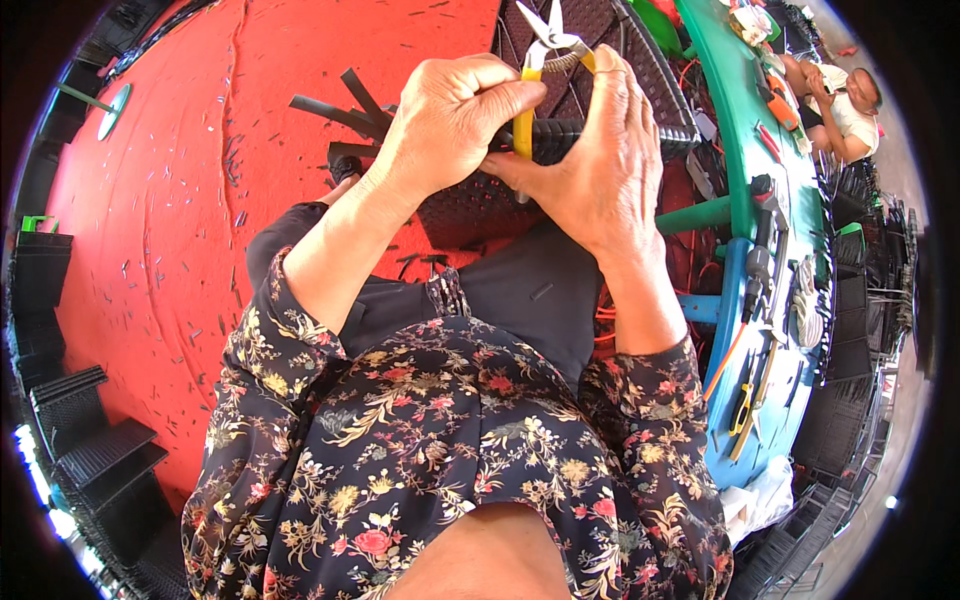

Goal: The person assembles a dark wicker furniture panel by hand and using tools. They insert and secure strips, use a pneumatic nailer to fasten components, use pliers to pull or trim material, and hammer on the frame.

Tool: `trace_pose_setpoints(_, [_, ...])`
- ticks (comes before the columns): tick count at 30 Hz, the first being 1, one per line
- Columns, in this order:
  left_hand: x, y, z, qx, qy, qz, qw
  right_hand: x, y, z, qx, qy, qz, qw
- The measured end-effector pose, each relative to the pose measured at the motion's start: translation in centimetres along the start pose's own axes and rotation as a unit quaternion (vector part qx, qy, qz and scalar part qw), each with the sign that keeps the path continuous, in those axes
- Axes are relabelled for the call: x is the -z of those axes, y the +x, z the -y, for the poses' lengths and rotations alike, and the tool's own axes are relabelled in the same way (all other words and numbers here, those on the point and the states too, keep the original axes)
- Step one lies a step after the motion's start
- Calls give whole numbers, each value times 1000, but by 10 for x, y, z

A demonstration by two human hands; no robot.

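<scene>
In front of my chest I hold snips (548, 40) with yellow handles, a coil spring and parted silvery blades that point away from me. The handles lie between the thumb and fingers of my right hand (605, 165). Just to the left, my left hand (445, 125) is closed, its thumb reaching to one yellow handle; anything inside its curled fingers is hidden. Below and behind both hands sits a black woven piece (470, 212), partly covered by them. Dark flat strips (335, 115) stick out to its left.
Red floor covering (310, 45) strewn with black scraps spreads to the left. On the right stand a green table (735, 150) and a blue table (735, 400) bearing hand tools and white cord (805, 300). Another person (845, 110) sits beyond. Black woven pieces (100, 440) line the left edge.
</scene>
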State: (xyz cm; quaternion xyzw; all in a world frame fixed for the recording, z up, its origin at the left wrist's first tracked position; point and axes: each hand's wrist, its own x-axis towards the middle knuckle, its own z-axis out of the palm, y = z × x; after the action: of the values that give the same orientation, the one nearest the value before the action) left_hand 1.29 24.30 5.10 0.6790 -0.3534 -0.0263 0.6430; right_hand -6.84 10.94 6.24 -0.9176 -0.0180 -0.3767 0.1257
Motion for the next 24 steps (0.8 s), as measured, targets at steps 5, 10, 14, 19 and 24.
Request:
trace_pose_setpoints(5, [1,-3,-5,12,53,25,998,11,7,-9,-18,64,51,996])
trace_pose_setpoints(10, [-1,-3,0,19,69,-50,996,41,17,-59,74,12,96,993])
trace_pose_setpoints(14, [1,-2,0,11,118,-34,992,54,11,-62,122,39,207,970])
trace_pose_setpoints(19, [0,-6,2,-23,74,-62,995,54,22,-65,154,49,261,952])
trace_pose_setpoints(24, [0,-8,-2,-18,80,-58,995,47,34,-68,185,54,298,935])
